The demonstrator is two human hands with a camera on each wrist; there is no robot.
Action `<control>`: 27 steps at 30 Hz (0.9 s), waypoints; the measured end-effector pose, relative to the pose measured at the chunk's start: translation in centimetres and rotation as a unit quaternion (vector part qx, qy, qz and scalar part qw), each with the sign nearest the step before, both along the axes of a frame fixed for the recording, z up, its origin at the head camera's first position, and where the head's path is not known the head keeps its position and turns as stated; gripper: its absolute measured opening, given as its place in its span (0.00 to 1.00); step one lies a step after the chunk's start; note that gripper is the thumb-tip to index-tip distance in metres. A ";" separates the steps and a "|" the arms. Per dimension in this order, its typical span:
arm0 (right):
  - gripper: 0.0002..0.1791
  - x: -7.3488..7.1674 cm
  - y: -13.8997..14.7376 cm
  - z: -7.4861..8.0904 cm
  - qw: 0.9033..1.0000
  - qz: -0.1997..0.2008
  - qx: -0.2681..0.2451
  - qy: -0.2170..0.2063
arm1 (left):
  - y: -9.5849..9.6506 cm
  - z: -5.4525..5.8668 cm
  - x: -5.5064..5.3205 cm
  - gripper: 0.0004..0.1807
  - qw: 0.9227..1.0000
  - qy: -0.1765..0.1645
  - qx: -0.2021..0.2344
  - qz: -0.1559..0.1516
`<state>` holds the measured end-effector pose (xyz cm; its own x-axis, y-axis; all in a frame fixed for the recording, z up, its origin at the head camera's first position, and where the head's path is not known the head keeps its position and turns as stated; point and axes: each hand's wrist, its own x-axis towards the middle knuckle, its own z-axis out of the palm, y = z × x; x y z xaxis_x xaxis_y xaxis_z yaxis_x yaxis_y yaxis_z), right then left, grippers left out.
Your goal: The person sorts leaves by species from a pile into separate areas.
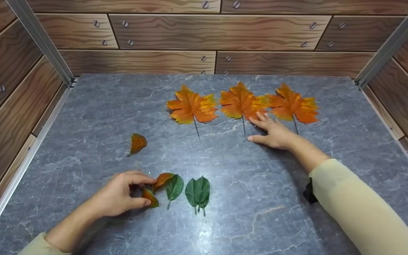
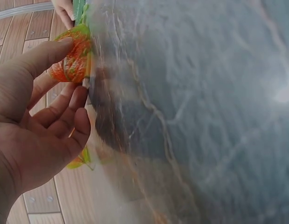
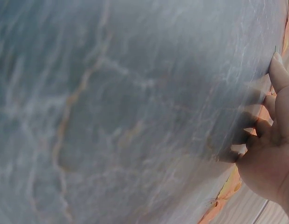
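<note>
My left hand (image 1: 120,194) is low on the left, its thumb and fingers pinching a small orange-green leaf (image 2: 75,59). In the head view, the thumb lies on one orange-green leaf (image 1: 150,198), and the fingertips meet another orange leaf (image 1: 163,180). A green leaf (image 1: 175,187) lies against that second one. My right hand (image 1: 275,132) is spread palm down, fingertips at the lower right edge of the middle orange maple leaf (image 1: 240,101), thumb near its stem. Another maple leaf (image 1: 292,104) is just beyond this hand, its stem partly hidden.
A third maple leaf (image 1: 191,105) lies left of the middle one. Overlapping green leaves (image 1: 197,191) lie at the front centre. A single brown-orange leaf (image 1: 138,142) sits to the left. Wood-patterned walls (image 1: 221,32) border the grey marbled table (image 1: 94,106) behind and at both sides.
</note>
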<state>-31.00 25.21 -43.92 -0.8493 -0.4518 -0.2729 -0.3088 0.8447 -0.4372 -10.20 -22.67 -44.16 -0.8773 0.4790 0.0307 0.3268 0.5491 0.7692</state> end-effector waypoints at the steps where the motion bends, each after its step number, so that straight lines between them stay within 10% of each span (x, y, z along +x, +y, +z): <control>1: 0.49 0.0 0.0 0.0 1.000 0.000 0.000 0.000 | 0.0 0.0 0.0 0.25 1.000 -0.003 0.004 -0.001; 15: 0.50 0.0 0.0 0.1 1.000 -0.001 0.005 0.002 | -2.1 3.8 -1.1 0.26 1.000 0.016 -0.001 0.013; 27: 0.50 0.0 0.0 0.0 1.000 -0.005 0.008 -0.001 | -1.5 5.5 -8.1 0.27 0.997 0.032 -0.064 0.026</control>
<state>-31.01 25.20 -43.93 -0.8532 -0.4385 -0.2825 -0.2991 0.8549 -0.4238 -18.30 -24.19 -38.70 -0.8995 0.4360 0.0285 0.3407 0.6591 0.6704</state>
